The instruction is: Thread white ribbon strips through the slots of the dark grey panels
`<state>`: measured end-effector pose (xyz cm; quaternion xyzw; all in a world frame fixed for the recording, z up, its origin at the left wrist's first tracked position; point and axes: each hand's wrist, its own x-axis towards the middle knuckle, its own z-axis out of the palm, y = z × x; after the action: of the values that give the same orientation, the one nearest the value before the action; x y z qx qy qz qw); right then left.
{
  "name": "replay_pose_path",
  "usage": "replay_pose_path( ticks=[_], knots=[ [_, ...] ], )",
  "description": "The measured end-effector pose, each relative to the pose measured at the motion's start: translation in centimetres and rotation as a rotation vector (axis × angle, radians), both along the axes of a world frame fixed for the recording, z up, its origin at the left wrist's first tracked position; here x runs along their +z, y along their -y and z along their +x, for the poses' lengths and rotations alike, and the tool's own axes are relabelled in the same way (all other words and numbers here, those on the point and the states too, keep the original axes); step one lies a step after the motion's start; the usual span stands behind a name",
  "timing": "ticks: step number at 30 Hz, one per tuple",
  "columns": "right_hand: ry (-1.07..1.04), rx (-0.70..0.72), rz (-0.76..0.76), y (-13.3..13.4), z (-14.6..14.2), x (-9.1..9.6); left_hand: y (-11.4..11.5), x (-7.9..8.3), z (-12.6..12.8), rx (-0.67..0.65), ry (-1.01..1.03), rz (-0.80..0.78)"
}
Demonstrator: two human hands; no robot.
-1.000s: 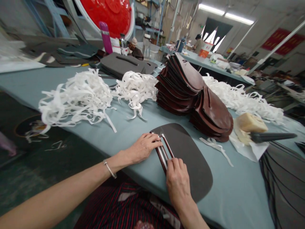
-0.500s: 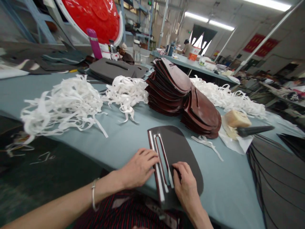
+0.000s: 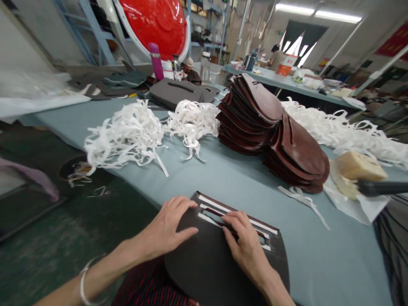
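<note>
A dark leather panel [image 3: 204, 263] with a slot and white tape strips [image 3: 223, 208] lies at the table's near edge, partly overhanging toward my lap. My left hand [image 3: 167, 227] rests flat on its left part, fingers spread. My right hand [image 3: 244, 244] presses its fingertips on the slot edge between the white strips. Neither hand grips anything.
Two leaning stacks of brown leather panels [image 3: 255, 114] stand mid-table beside piles of white paper strips [image 3: 127, 131]. A yellowish block and a black brush [image 3: 379, 187] lie on white paper at the right. Grey panels [image 3: 178, 91], a pink bottle [image 3: 156, 61] and a red disc [image 3: 154, 23] are behind.
The panel has been turned about a quarter turn, so the slot now runs across the table edge. My hands moved with it, the left onto its left part.
</note>
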<state>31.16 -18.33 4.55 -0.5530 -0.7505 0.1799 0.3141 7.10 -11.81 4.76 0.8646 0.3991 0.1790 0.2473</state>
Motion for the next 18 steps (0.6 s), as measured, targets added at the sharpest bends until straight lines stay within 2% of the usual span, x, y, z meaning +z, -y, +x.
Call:
replay_pose_path(
  ticks=[3,6,10,18],
  knots=[
    [0.097,0.003,0.008,-0.4,-1.1,-0.8,0.7,-1.1,-0.2,0.056,0.0,0.036],
    [0.157,-0.033,0.019,-1.4,-2.5,-1.5,-0.9,-1.6,0.7,0.061,0.019,0.088],
    [0.181,-0.116,0.058,-3.0,-3.6,-2.2,-2.9,-1.4,2.0,0.064,0.017,0.139],
    [0.267,-0.107,0.147,-3.3,-4.0,-3.0,-3.7,-1.5,2.1,-0.065,-0.044,0.183]
  ],
)
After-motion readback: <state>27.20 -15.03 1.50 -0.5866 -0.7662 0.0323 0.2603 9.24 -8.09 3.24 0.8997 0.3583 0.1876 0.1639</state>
